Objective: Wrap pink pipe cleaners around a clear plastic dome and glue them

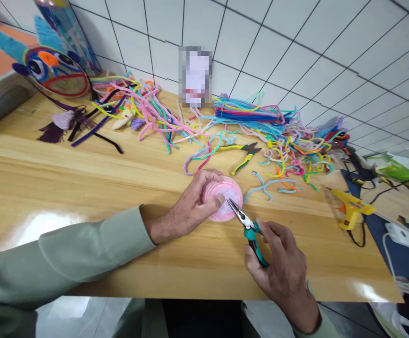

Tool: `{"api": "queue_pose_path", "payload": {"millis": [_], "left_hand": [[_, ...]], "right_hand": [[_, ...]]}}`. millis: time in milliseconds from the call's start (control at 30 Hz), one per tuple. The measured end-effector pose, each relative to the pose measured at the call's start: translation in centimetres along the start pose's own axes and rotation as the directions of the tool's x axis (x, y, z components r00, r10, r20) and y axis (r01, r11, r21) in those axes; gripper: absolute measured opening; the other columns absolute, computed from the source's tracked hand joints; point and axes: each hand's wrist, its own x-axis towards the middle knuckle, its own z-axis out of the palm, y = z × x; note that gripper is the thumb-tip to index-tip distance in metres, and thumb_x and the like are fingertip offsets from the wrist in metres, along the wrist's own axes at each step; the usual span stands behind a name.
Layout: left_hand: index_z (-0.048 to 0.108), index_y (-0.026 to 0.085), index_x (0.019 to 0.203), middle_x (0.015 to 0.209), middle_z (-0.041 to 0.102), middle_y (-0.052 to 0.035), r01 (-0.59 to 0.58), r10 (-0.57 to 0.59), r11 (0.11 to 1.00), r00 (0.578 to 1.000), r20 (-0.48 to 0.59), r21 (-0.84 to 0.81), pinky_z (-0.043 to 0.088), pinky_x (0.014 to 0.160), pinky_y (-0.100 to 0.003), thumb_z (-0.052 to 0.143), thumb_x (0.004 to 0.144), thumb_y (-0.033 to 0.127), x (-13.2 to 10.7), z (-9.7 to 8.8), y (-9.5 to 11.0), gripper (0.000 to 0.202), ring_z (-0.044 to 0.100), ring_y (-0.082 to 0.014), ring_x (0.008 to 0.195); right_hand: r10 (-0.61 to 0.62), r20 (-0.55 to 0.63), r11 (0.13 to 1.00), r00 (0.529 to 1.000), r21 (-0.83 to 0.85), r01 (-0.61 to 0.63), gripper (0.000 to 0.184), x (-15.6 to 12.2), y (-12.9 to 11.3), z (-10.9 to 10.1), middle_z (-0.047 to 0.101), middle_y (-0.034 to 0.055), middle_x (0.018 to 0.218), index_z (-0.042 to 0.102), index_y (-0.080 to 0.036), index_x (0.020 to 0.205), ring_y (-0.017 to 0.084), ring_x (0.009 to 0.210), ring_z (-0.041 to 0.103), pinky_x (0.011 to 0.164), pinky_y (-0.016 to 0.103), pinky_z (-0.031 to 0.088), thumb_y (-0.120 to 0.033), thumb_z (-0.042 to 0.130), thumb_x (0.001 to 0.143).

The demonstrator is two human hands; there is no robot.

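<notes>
A round coil of pink and lilac pipe cleaners (pixel 221 213) is gripped by my left hand (pixel 202 199), its thumb lying across the pale middle and the fingers around the far side. My right hand (pixel 282 258) holds needle-nose pliers (pixel 249 230) with green and black handles. The tips of the pliers touch the lilac centre of the coil, beside my left thumb; whether wire sits between the jaws is too small to tell. Just beyond the coil lie cutting pliers (pixel 246 157) with yellow and green handles. Light blue pipe cleaner pieces (pixel 262 187) rest to the right.
Piles of coloured pipe cleaners (pixel 250 115) run along the tiled wall. A yellow glue gun (pixel 352 209) stands at the right, near a white power strip (pixel 406 237). At the back left is a blue animal-face craft (pixel 55 70), with a dark tassel (pixel 55 129) before it.
</notes>
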Motion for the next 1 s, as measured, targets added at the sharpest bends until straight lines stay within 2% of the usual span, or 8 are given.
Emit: {"api": "queue_pose_path", "payload": {"millis": [167, 333, 567, 733, 1000], "left_hand": [[0.056, 0.025, 0.12, 0.126, 0.062, -0.0079, -0.002, 0.004, 1.0, 0.999, -0.046, 0.03, 0.05, 0.113, -0.042, 0.069, 0.093, 0.024, 0.19, 0.3, -0.22, 0.03, 0.061, -0.0249, 0.124], [0.055, 0.024, 0.115, 0.121, 0.062, -0.0072, 0.004, -0.004, 1.0, 0.998, -0.056, 0.015, 0.053, 0.105, -0.041, 0.072, 0.084, 0.023, 0.46, 0.47, -0.33, 0.035, 0.062, -0.0244, 0.117], [0.053, 0.025, 0.12, 0.125, 0.062, -0.0084, -0.041, 0.042, 0.998, 0.999, -0.029, 0.044, 0.054, 0.108, -0.042, 0.068, 0.09, 0.024, 0.35, 0.27, -0.58, 0.033, 0.062, -0.0252, 0.121], [0.052, 0.025, 0.122, 0.126, 0.06, -0.0081, -0.053, 0.053, 0.998, 0.998, -0.015, 0.03, 0.054, 0.107, -0.041, 0.069, 0.086, 0.021, 0.22, 0.25, -0.72, 0.04, 0.062, -0.0247, 0.122], [0.053, 0.025, 0.118, 0.121, 0.062, -0.007, -0.051, 0.058, 0.993, 0.996, -0.065, 0.102, 0.056, 0.101, -0.04, 0.069, 0.078, 0.017, 0.36, 0.63, -0.45, 0.044, 0.064, -0.0238, 0.115]], "right_hand": [[-0.002, -0.004, 1.0, 1.0, -0.008, 0.002, 0.037, -0.19, 0.04, 0.04, 0.07, 0.0122, 0.103, 0.062, -0.014, 0.134, 0.02, 0.074, 0.074, 0.057, 0.03, 0.063, -0.031, 0.057, 0.101], [-0.005, -0.006, 1.0, 1.0, -0.001, 0.005, 0.038, -0.26, 0.04, -0.07, 0.07, 0.0131, 0.103, 0.062, -0.013, 0.133, 0.022, 0.076, 0.075, 0.058, 0.031, 0.064, -0.031, 0.058, 0.1], [0.007, 0.007, 1.0, 1.0, 0.002, -0.007, 0.038, -0.09, -0.07, -0.02, 0.07, 0.0128, 0.103, 0.061, -0.015, 0.133, 0.021, 0.074, 0.074, 0.054, 0.03, 0.061, -0.031, 0.057, 0.099], [0.004, -0.005, 1.0, 1.0, -0.001, -0.004, 0.036, -0.04, -0.1, 0.0, 0.07, 0.0113, 0.102, 0.061, -0.016, 0.133, 0.021, 0.075, 0.074, 0.055, 0.029, 0.062, -0.03, 0.057, 0.1], [-0.001, -0.006, 1.0, 1.0, 0.009, 0.001, 0.037, -0.07, -0.03, 0.03, 0.07, 0.0128, 0.102, 0.061, -0.014, 0.132, 0.022, 0.077, 0.075, 0.057, 0.031, 0.064, -0.029, 0.058, 0.099]]}}
